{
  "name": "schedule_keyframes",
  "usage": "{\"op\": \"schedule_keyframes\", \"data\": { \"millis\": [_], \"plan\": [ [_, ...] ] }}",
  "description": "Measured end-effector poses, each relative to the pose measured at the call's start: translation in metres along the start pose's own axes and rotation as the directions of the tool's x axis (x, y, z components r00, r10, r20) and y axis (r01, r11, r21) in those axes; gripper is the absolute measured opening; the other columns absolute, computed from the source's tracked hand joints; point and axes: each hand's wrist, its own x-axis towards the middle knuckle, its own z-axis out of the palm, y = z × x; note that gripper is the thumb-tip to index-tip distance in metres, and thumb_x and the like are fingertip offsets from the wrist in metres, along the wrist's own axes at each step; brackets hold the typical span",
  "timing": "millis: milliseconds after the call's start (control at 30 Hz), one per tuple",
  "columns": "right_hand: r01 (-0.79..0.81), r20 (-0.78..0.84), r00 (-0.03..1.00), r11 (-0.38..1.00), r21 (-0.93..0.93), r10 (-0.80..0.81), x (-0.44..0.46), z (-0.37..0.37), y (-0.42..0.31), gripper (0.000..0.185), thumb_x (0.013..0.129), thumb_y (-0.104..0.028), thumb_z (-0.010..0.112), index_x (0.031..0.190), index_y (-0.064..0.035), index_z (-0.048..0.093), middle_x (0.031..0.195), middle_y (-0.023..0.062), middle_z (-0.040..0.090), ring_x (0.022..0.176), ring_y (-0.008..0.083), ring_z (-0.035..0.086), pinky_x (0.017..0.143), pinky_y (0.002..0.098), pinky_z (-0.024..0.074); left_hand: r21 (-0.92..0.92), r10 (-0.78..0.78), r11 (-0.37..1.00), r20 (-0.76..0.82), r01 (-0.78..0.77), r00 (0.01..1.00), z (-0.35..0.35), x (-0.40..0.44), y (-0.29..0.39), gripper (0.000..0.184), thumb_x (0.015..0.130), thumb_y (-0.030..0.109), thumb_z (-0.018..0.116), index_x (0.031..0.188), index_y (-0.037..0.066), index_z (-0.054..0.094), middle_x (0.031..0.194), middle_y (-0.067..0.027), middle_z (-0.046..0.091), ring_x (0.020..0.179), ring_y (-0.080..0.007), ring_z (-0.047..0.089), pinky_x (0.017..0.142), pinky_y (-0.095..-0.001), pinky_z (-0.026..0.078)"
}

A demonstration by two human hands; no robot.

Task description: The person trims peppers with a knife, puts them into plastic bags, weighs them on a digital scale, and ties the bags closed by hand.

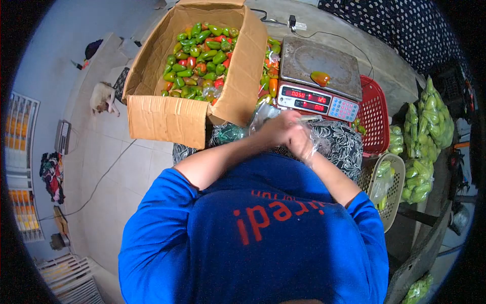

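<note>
My left hand (279, 129) and my right hand (300, 143) meet above my lap, just in front of the scale. Both are closed on a clear plastic bag (262, 115), whose thin film shows around the fingers and at the right wrist. The fingers are partly blurred and overlap each other. Past my hands stands a digital scale (319, 58) with a lit red display. A single orange and green pepper (320, 78) lies on its metal plate. To the left, a cardboard box (167, 119) holds many green and red peppers (202, 55).
A red plastic basket (377, 119) with some peppers stands right of the scale. Below it is a beige basket (395, 202) with a bag inside. Filled bags of green vegetables (428, 126) lie at the right. A cat (103, 98) rests on the floor at left.
</note>
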Motion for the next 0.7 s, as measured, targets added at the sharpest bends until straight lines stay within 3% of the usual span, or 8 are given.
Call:
{"op": "schedule_keyframes", "data": {
  "millis": [167, 267, 367, 400, 433, 500, 533, 700],
  "plan": [
    [0.056, -0.079, 0.995, 0.996, -0.072, -0.062, -0.009, 0.007, -0.008, 0.044, 0.073, -0.017, 0.061, 0.114, -0.0059, 0.052, 0.106, 0.0148, 0.056, 0.098, 0.0332, 0.054, 0.082, 0.0446, 0.0426, 0.133, 0.228, 0.954, 0.264, -0.27, 0.937, -0.002, -0.008, 0.111, 0.052, 0.073, 0.03, 0.066, 0.113, 0.003, 0.049, 0.099, -0.025, 0.058, 0.101, -0.0328, 0.057, 0.084, -0.0408, 0.045],
    [0.063, -0.133, 0.988, 0.991, -0.116, -0.078, -0.011, 0.019, 0.0, 0.044, 0.073, -0.018, 0.06, 0.115, -0.0069, 0.052, 0.105, 0.0142, 0.056, 0.098, 0.033, 0.053, 0.083, 0.0442, 0.0419, 0.158, 0.062, 0.981, 0.313, -0.117, 0.948, 0.015, -0.008, 0.093, 0.043, 0.077, 0.018, 0.061, 0.114, 0.005, 0.045, 0.091, -0.0177, 0.059, 0.086, -0.0353, 0.06, 0.077, -0.0417, 0.048],
    [0.083, -0.248, 0.959, 0.974, -0.213, -0.136, -0.011, 0.041, 0.014, 0.044, 0.074, -0.018, 0.059, 0.116, -0.0078, 0.051, 0.104, 0.0135, 0.056, 0.098, 0.0328, 0.053, 0.085, 0.0438, 0.0411, -0.12, 0.101, 0.991, 0.408, -0.056, 0.907, 0.021, -0.011, 0.092, 0.034, 0.076, 0.011, 0.057, 0.108, 0.006, 0.047, 0.086, -0.0157, 0.059, 0.081, -0.0351, 0.061, 0.073, -0.0431, 0.047],
    [0.083, -0.294, 0.939, 0.948, -0.309, -0.178, -0.016, 0.021, -0.007, 0.036, 0.081, -0.016, 0.051, 0.114, -0.0038, 0.053, 0.11, 0.0148, 0.056, 0.101, 0.0314, 0.055, 0.082, 0.0414, 0.0447, -0.031, 0.118, 0.993, 0.372, -0.115, 0.921, 0.021, -0.015, 0.105, 0.031, 0.076, 0.009, 0.055, 0.106, 0.007, 0.047, 0.084, -0.015, 0.059, 0.078, -0.0345, 0.061, 0.072, -0.043, 0.047],
    [-0.014, -0.12, 0.993, 0.968, -0.251, -0.017, -0.009, 0.013, -0.019, 0.038, 0.081, -0.016, 0.051, 0.117, -0.0038, 0.052, 0.113, 0.0157, 0.055, 0.104, 0.0314, 0.053, 0.085, 0.0407, 0.0438, 0.063, 0.135, 0.984, 0.336, -0.166, 0.932, 0.019, -0.018, 0.117, 0.028, 0.076, 0.007, 0.053, 0.104, 0.008, 0.048, 0.082, -0.0143, 0.059, 0.076, -0.0339, 0.061, 0.07, -0.0429, 0.047],
    [-0.231, 0.258, 0.926, 0.953, -0.195, 0.277, 0.005, 0.004, -0.028, 0.043, 0.082, -0.016, 0.05, 0.123, -0.0036, 0.049, 0.119, 0.0173, 0.052, 0.111, 0.0315, 0.051, 0.092, 0.0392, 0.0419, -0.144, 0.249, 0.967, 0.342, -0.211, 0.906, 0.019, -0.02, 0.124, 0.027, 0.076, 0.006, 0.052, 0.103, 0.009, 0.048, 0.08, -0.0135, 0.058, 0.074, -0.0331, 0.061, 0.068, -0.0427, 0.047],
    [-0.129, 0.167, 0.976, 0.99, -0.064, 0.138, -0.003, 0.003, -0.024, 0.044, 0.082, -0.017, 0.051, 0.123, -0.0025, 0.048, 0.124, 0.0182, 0.05, 0.116, 0.0335, 0.047, 0.097, 0.0394, 0.0385, -0.24, 0.183, 0.966, 0.382, -0.094, 0.906, 0.014, -0.019, 0.128, 0.024, 0.074, 0.007, 0.051, 0.098, 0.007, 0.05, 0.076, -0.0173, 0.06, 0.076, -0.0325, 0.061, 0.07, -0.0438, 0.044],
    [0.09, -0.007, 0.996, 0.991, 0.103, -0.089, -0.015, 0.012, 0.009, 0.037, 0.081, -0.012, 0.051, 0.118, -0.0058, 0.052, 0.125, 0.0199, 0.05, 0.115, 0.0321, 0.048, 0.094, 0.04, 0.0397, -0.129, 0.451, 0.893, 0.276, -0.432, 0.849, 0.0, -0.007, 0.11, 0.011, 0.077, 0.01, 0.055, 0.087, 0.006, 0.053, 0.079, -0.0141, 0.058, 0.076, -0.0299, 0.059, 0.071, -0.0379, 0.044]
  ]
}}
